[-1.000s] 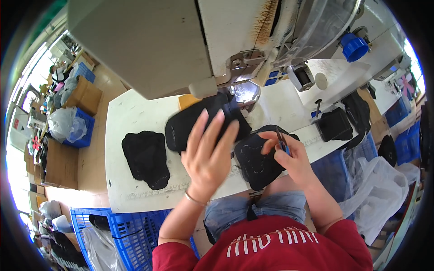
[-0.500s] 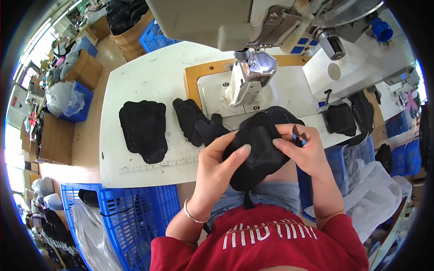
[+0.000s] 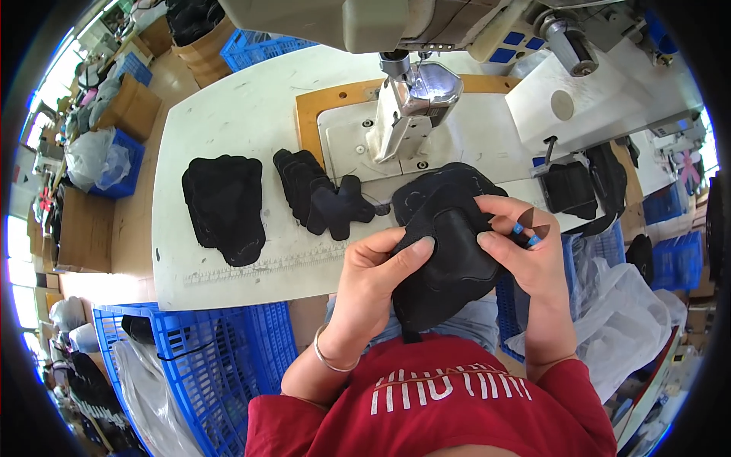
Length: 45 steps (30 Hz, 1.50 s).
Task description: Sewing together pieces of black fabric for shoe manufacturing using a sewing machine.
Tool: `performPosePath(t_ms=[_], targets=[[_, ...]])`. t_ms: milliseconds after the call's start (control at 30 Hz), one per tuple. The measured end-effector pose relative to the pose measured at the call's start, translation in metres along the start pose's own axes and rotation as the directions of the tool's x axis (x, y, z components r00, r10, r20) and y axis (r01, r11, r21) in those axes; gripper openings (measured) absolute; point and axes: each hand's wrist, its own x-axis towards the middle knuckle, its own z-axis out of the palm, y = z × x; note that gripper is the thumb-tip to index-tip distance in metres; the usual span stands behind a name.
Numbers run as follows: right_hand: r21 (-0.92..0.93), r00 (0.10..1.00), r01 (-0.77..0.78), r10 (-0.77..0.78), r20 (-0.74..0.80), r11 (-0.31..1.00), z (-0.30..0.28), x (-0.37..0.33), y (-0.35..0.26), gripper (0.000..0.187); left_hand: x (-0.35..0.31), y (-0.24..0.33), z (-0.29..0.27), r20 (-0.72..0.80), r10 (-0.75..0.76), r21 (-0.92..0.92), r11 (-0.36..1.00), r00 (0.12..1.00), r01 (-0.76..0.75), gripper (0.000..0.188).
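Hands (image 3: 373, 268) (image 3: 527, 255) on black piece (image 3: 458, 247); fabric, perhaps

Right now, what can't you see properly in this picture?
All in the head view:
Left hand: some fingertips, hidden behind the black piece.
Black piece: its underside, hidden by its own upper face.
Small tool: partly covered by the right hand.
Sewing machine: its top, cut off by the upper edge.
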Motion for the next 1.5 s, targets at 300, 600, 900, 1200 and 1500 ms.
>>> performPosePath(t_ms=[300, 600, 900, 1200, 1500], targets=[[-0.685, 0.886, 0.321, -0.463, -0.025, 0.653, 0.012, -0.001, -0.012, 0.066, 0.000, -0.005, 0.005, -0.098, 0.091, -0.044, 0.994, 0.991, -0.095, 0.013], [-0.767, 0.747, 0.464, -0.661, 0.070, 0.443, 0.017, 0.004, -0.008, 0.043, -0.006, -0.004, 0.003, -0.066, 0.109, 0.001, 0.994, 0.992, -0.109, 0.020], [-0.791, 0.722, 0.487, -0.680, 0.126, 0.370, 0.014, 0.005, -0.010, 0.042, -0.006, -0.003, 0.005, -0.030, 0.127, 0.027, 0.992, 0.991, -0.126, 0.018], [-0.736, 0.768, 0.482, -0.633, 0.094, 0.476, 0.013, 0.006, -0.011, 0.040, -0.006, -0.003, 0.006, -0.036, 0.128, 0.042, 0.991, 0.991, -0.126, 0.016], [-0.444, 0.910, 0.378, -0.414, 0.017, 0.812, 0.015, 0.004, -0.004, 0.034, -0.007, -0.002, 0.007, -0.022, 0.128, 0.075, 0.989, 0.992, -0.126, 0.016]])
